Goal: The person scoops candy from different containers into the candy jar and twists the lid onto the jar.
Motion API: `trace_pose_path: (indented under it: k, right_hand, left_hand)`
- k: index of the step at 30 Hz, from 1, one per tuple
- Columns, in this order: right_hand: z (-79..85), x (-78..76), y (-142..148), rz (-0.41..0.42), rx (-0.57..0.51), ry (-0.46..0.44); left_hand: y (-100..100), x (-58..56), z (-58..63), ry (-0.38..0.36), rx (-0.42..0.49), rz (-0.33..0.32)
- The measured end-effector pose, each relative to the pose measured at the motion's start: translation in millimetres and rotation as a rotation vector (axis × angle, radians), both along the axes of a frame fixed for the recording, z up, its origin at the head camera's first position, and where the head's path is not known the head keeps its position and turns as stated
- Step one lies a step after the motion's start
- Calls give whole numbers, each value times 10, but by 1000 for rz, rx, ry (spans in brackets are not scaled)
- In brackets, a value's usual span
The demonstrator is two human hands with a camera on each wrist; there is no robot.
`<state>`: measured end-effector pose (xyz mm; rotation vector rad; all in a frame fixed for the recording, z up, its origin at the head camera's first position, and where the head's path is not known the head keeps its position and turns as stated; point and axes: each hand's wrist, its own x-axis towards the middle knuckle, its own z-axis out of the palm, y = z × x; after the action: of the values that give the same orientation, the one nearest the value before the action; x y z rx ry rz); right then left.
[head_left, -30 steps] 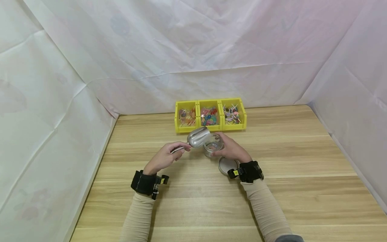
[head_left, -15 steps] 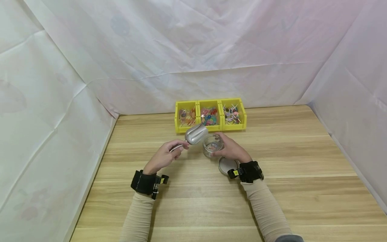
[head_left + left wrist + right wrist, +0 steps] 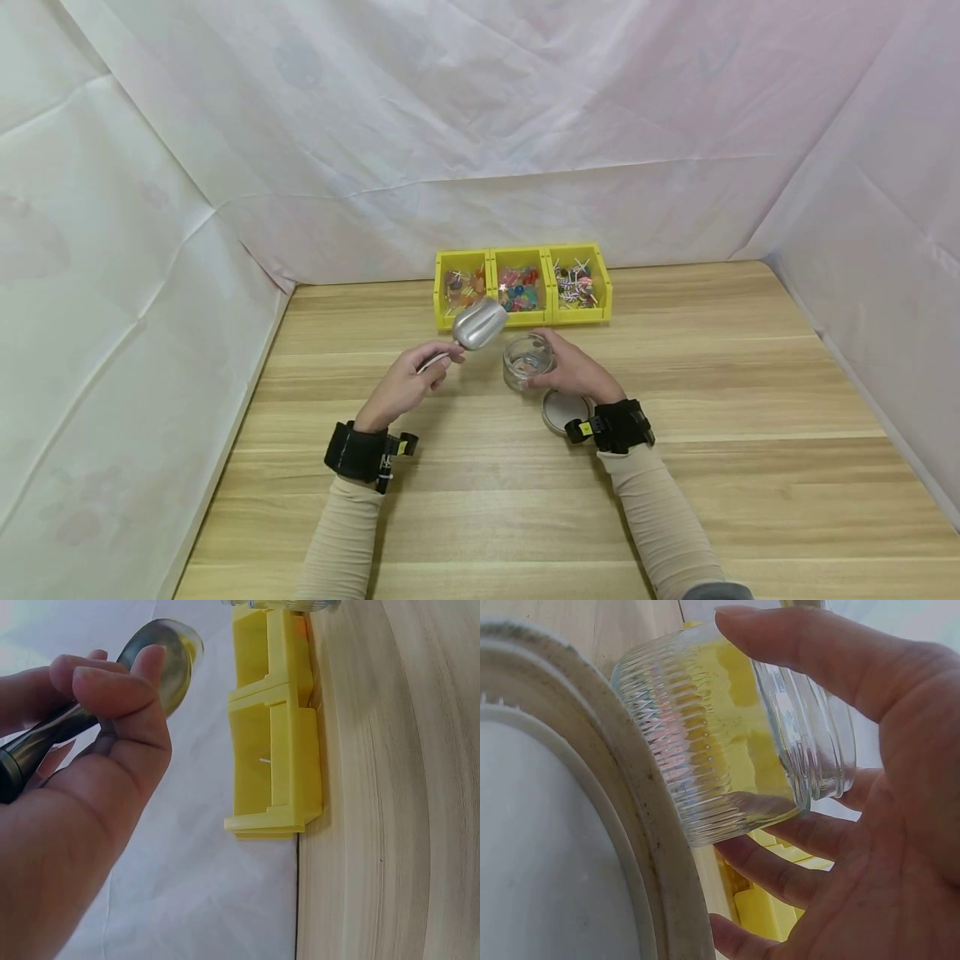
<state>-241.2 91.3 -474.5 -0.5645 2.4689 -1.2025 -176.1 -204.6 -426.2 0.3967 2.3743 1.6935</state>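
Note:
My left hand grips the handle of a metal scoop, held above the table to the left of the jar. In the left wrist view, the fingers curl around the scoop's dark handle, with the rounded metal bowl beyond them. A clear glass jar stands with its mouth up, and my right hand holds it from the right side. Ribbed glass shows on the jar in the right wrist view; whether anything lies inside is unclear. Near my right wrist rests a round lid.
Behind the jar is a yellow three-compartment bin on the wooden table. Lollipops fill its right compartment, colourful candies the middle one, and wrapped sweets with sticks the left. White cloth hangs around the back and sides.
The scoop has moved left and slightly away from me, off the jar's rim, and its bowl has turned. My right hand and the jar have stayed in place.

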Motion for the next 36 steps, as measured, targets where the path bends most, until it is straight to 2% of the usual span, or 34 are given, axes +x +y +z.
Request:
trace_pose_path:
  k: [4,12,21,28,36]
  right_hand:
    - [1,2,-2,3,3,1]
    - [-8,-3,-8,7,-7,-1]
    - [-23,-2,20,8,-16,7]
    - [-6,8,34,11,-25,3]
    - [15,17,4,17,-28,-4]
  left_hand:
    - [15,58,107,3,36,21]
    - [6,39,68,-22,98,82]
    - [-9,-5,27,-20,124,142]
    - [-74,-185,-302,-25,156,193]
    - [-90,-178,-325,-46,172,216]
